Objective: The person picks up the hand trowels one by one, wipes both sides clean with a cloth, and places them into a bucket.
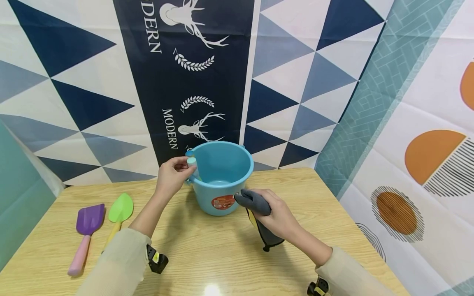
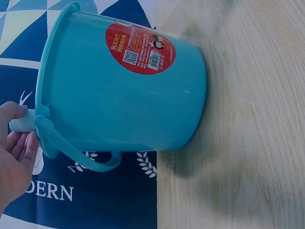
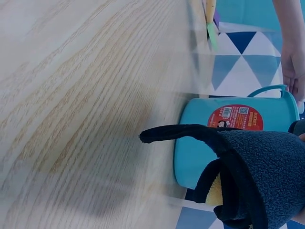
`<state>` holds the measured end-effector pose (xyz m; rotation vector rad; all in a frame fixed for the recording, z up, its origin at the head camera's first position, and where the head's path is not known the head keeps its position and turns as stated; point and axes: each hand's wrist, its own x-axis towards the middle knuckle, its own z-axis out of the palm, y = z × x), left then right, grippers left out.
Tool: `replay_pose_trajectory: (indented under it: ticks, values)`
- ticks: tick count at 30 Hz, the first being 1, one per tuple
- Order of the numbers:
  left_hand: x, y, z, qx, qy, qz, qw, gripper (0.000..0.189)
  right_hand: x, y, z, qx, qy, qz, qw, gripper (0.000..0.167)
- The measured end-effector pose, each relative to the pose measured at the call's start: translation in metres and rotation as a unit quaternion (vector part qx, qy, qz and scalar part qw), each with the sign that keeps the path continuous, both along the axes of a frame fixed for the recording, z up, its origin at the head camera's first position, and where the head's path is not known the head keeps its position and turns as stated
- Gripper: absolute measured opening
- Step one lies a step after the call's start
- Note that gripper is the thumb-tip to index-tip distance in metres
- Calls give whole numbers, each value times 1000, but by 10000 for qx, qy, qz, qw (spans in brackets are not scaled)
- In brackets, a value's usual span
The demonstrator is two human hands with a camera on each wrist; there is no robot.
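Observation:
A light blue bucket [image 1: 222, 197] stands upright on the table near the wall, with a red label on its side. At its left rim my left hand [image 1: 172, 176] pinches a pale mint cylindrical handle [image 1: 191, 161] between thumb and fingers. The handle's lower part goes down inside the bucket, so what it belongs to is hidden. My right hand [image 1: 278, 216] grips a folded dark grey cloth [image 3: 267, 167] with black edging and a yellow side, just right of the bucket's front. In the left wrist view the bucket's carrying handle [image 2: 78, 155] hangs down along its side.
Left of the bucket, a purple scoop [image 1: 90, 220] with a pink handle and a green toy shovel [image 1: 121, 209] with a yellow handle lie on the wooden table [image 1: 207, 263]. A patterned cloth wall [image 1: 289, 82] rises right behind the table's back edge.

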<state>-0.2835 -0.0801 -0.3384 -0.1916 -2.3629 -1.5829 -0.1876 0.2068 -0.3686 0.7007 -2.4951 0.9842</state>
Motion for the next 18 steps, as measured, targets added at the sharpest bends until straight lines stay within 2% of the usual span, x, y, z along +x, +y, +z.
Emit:
replay_pose_trajectory:
  ticks: [18]
  values:
    - [-2,1,0,-93,-228,42,9997,35,0,0,-1,43,-59,18,10000,48]
